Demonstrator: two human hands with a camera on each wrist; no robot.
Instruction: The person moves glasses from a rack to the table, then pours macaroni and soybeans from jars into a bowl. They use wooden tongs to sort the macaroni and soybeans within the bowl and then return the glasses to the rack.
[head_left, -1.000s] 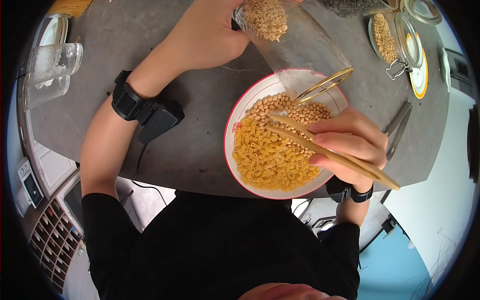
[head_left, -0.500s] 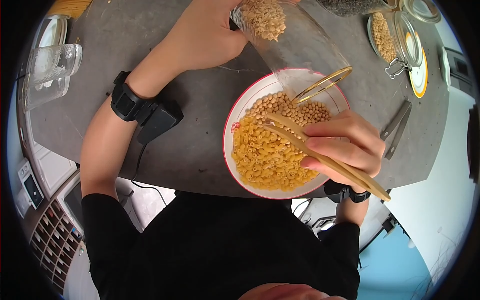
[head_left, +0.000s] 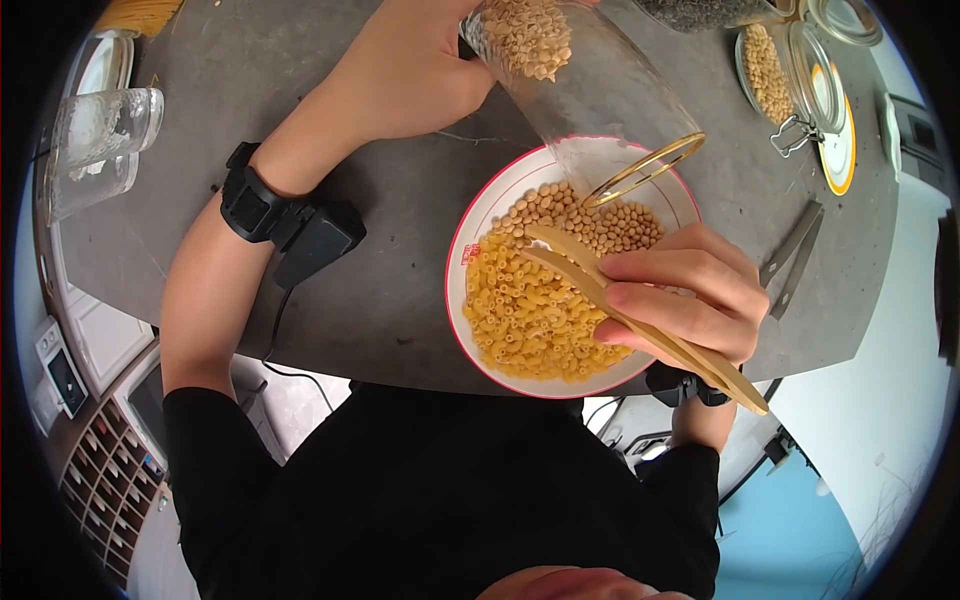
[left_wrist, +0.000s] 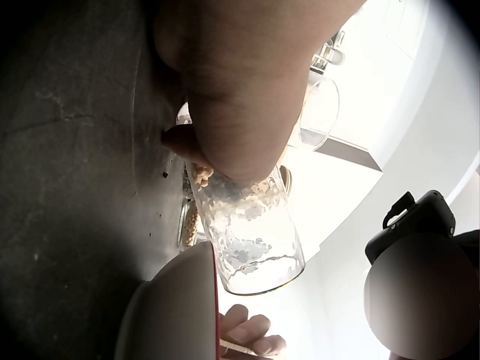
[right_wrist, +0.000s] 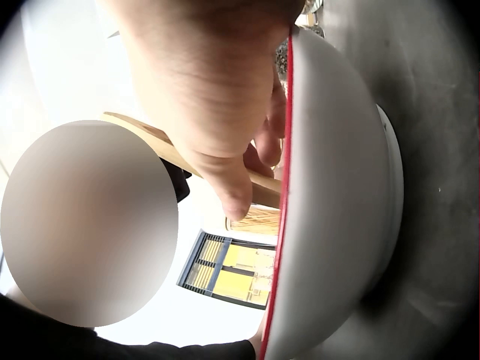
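Grey tabletop [head_left: 410,190] lay beneath; the left hand [head_left: 430,80] gripped a glass jar [head_left: 610,95], its mouth over the red-rimmed bowl [head_left: 510,180]. Probably slick and fragile, the jar wanted wrapping round the body; the right hand [head_left: 695,285] pinched wooden tongs [head_left: 700,367], seemingly light, springy

- Clear glassware [head_left: 105,130] sat at the left edge of the grey table [head_left: 400,300].
- A clip-top jar [head_left: 741,65] of beans [head_left: 767,78] was at upper right.
- A yellow-rimmed plate [head_left: 850,150] lay beside it.
- A metal tool [head_left: 793,244] rested nearby.
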